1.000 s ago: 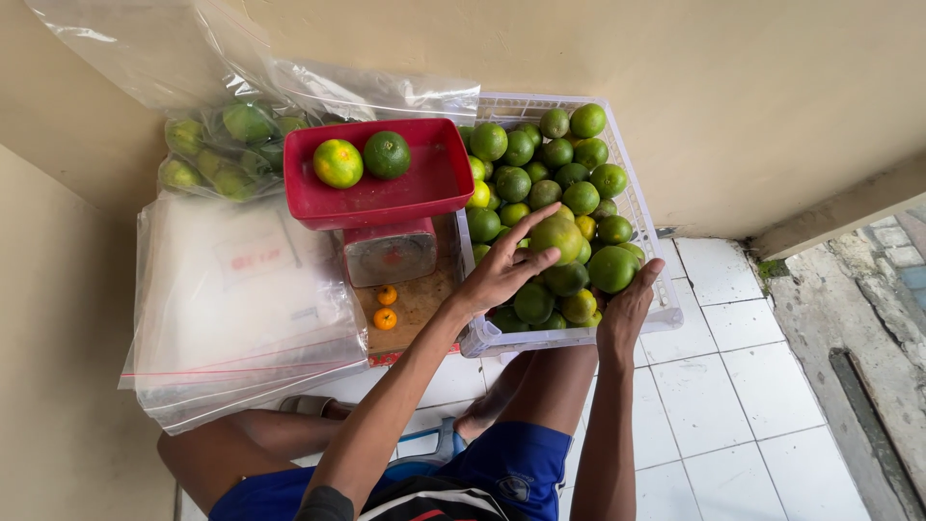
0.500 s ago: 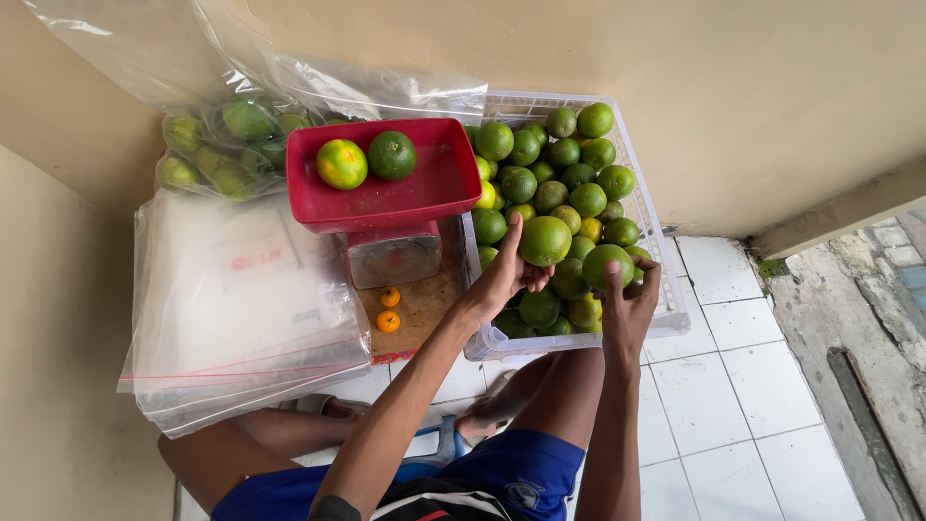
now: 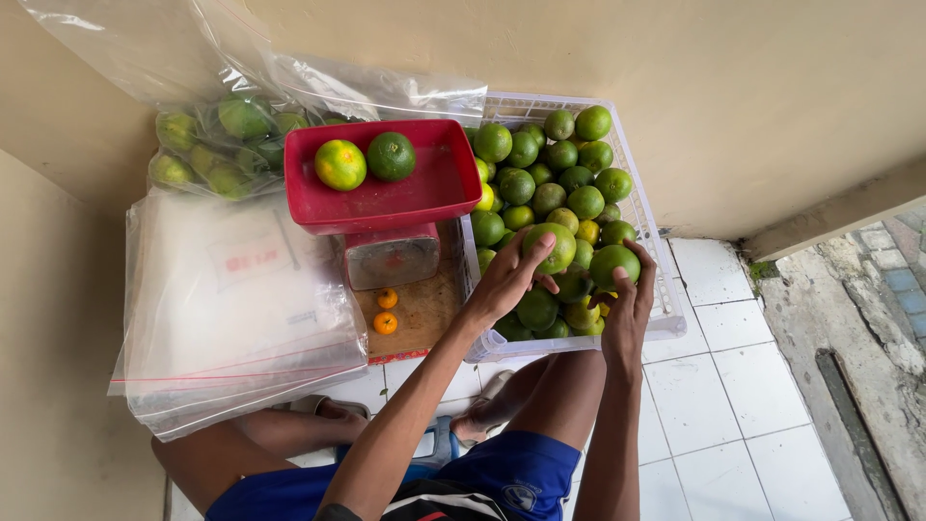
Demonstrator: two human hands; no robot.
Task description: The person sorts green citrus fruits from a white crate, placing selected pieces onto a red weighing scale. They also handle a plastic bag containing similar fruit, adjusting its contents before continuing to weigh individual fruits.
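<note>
At nine o'clock, a stack of clear plastic bags (image 3: pixel 231 309) is seen; at eleven, a bag of green citrus (image 3: pixel 217 145). At one o'clock, a white crate (image 3: pixel 648 232) is filled with green citrus. Two fruits are held by a red tray (image 3: pixel 381 183) on a scale (image 3: pixel 391 256). One large fruit (image 3: pixel 550 247) is grasped by the left hand (image 3: pixel 506 280), a green fruit (image 3: pixel 614 263) by the right hand (image 3: pixel 629 309).
</note>
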